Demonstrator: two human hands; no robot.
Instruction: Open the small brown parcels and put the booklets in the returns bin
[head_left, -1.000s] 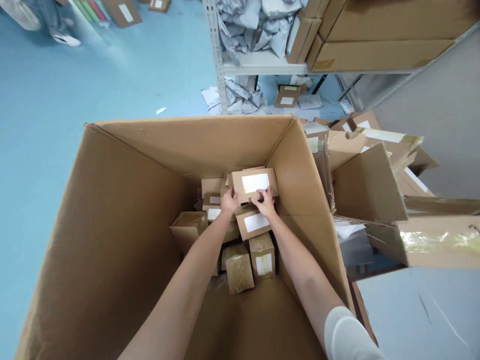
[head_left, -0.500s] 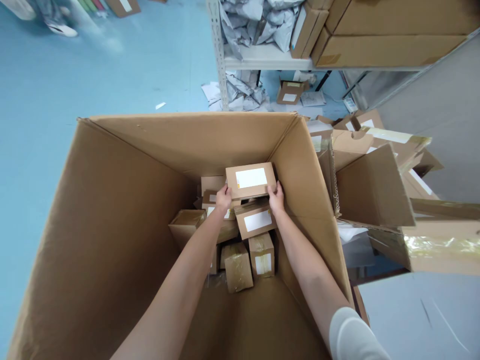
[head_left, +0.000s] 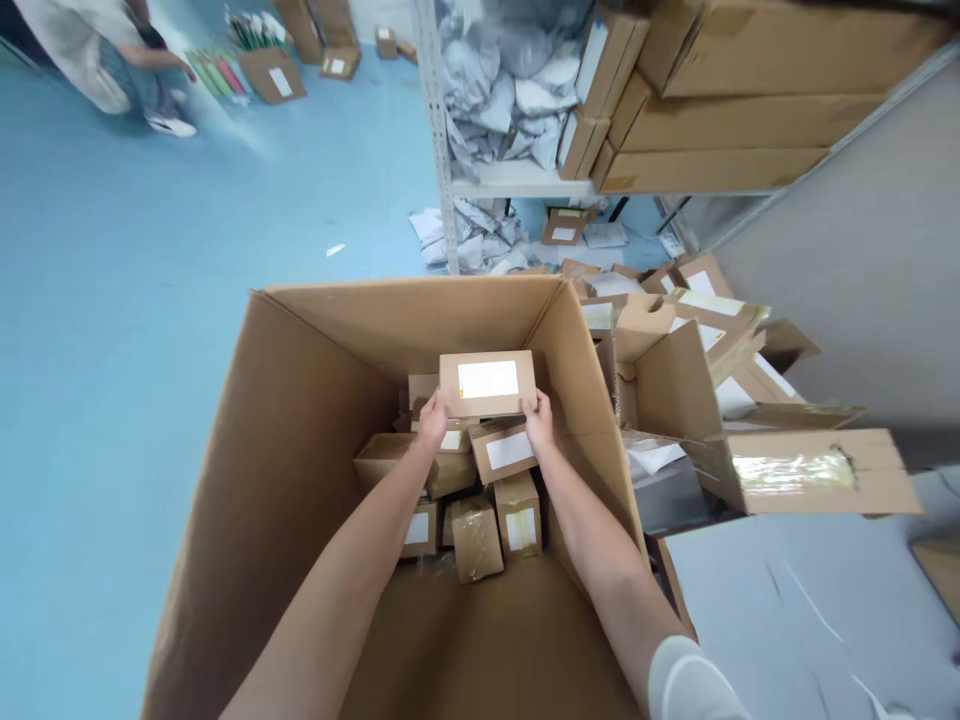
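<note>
Between my two hands is a small cardboard box (head_left: 451, 392) with a white label on its upper face. My left hand (head_left: 433, 420) grips its left end, and my right hand (head_left: 538, 422) grips its right end near the lower corner. Both are closed on it, inside a large open carton (head_left: 420, 305). Just below the held box lies another labelled box (head_left: 504, 450), slightly tilted. Under that stand a taped box (head_left: 477, 540) and a labelled upright box (head_left: 519, 512). More small boxes (head_left: 382, 452) are partly hidden behind my left hand and forearm.
Opened cardboard boxes (head_left: 679, 385) are heaped right of the carton, beside a white surface (head_left: 810, 600). Behind it stands a metal shelf (head_left: 517, 182) with grey mailer bags and long boxes. Another person (head_left: 127, 60) is at the upper left on the blue floor.
My view has shifted, showing more of the shelf and the other person. The held box has risen a little off the box below and sits more level, still in both hands.
</note>
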